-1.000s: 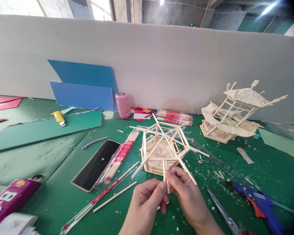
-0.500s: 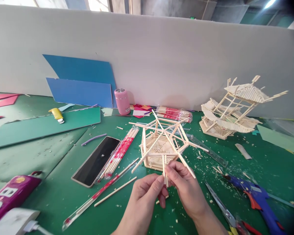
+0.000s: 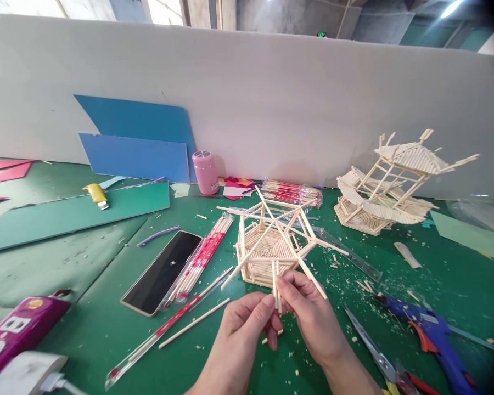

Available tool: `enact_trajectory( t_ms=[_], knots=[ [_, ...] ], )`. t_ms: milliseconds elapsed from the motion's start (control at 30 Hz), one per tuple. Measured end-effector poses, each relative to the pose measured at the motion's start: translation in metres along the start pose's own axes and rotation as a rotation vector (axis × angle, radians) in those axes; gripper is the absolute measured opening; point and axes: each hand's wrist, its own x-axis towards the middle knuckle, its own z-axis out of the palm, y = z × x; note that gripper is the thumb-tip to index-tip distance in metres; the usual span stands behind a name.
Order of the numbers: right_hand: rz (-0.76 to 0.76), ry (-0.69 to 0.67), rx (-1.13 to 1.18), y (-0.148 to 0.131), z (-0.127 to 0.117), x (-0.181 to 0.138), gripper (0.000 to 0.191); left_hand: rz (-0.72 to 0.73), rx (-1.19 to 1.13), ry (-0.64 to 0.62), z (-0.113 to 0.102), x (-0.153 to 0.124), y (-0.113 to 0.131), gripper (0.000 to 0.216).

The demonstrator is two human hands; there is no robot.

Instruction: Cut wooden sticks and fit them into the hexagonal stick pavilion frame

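Note:
A hexagonal frame of thin wooden sticks (image 3: pixel 271 241) stands on the green table (image 3: pixel 86 296), just beyond my hands. My left hand (image 3: pixel 247 329) and my right hand (image 3: pixel 308 318) meet below its near edge. Both pinch the same short upright wooden sticks (image 3: pixel 276 285) between thumb and fingertips, right against the frame's front side. A long loose stick (image 3: pixel 193 323) lies on the table left of my left hand.
A finished stick pavilion (image 3: pixel 391 186) stands at the back right. A phone (image 3: pixel 162 271), wrapped stick packs (image 3: pixel 201 258), pink cup (image 3: pixel 206 173) and blue boards (image 3: pixel 135 142) lie left and behind. Scissors (image 3: pixel 374 351), a blue glue gun (image 3: pixel 432 334) and a clear ruler (image 3: pixel 349 255) lie right.
My hands have drawn slightly closer to the stick frame, still pinching the short sticks. The view shifted a little; nothing else on the table moved.

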Motion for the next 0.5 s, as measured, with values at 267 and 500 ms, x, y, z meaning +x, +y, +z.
enact_trajectory(
  t_ms=[267,500],
  knots=[
    [0.003,-0.004,0.002,0.0002,0.0000,-0.0001,0.028,-0.006,-0.019,-0.025,-0.0019,-0.0027,-0.0034,0.025],
    [0.021,0.024,-0.006,-0.0025,0.0019,-0.0018,0.029,0.002,-0.015,-0.008,-0.0007,-0.0047,0.0012,0.024]
  ],
)
